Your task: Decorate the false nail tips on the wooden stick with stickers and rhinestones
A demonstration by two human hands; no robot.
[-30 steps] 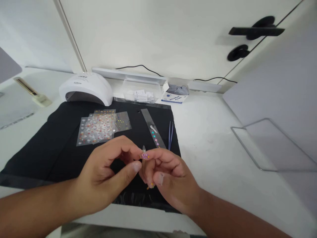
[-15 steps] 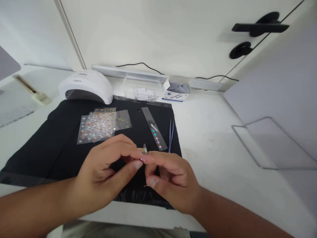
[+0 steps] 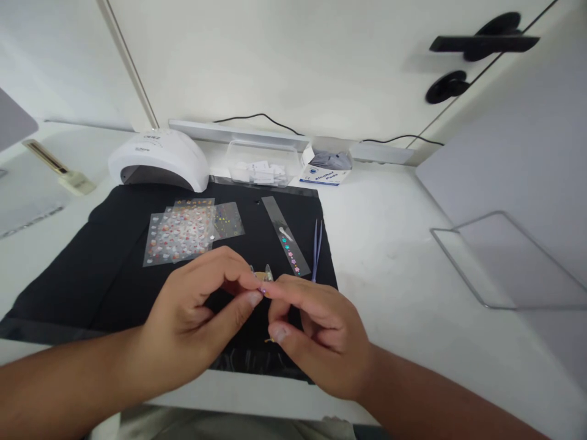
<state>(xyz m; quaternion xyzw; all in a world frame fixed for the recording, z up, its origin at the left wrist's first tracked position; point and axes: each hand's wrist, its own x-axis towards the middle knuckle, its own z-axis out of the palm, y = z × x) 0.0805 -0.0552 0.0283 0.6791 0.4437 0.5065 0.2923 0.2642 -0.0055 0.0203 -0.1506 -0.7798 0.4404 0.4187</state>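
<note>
Purple marks the tiny decorated piece point(image 3: 263, 292) pinched between the left hand's point(image 3: 197, 315) thumb and forefinger, best held lightly and square to the right hand's point(image 3: 328, 336) forefinger set against it; whether anything is gripped by the right cannot be told. Beyond, blue tweezers point(image 3: 317, 250) and a flower-studded clear strip point(image 3: 291, 241) are laid on black cloth point(image 3: 114, 269).

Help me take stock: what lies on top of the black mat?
Overlapping sticker sheets, a clear strip bearing small flower decorations, and blue tweezers show there. The left hand and right hand hide part of the mat; anything behind them cannot be seen.
</note>
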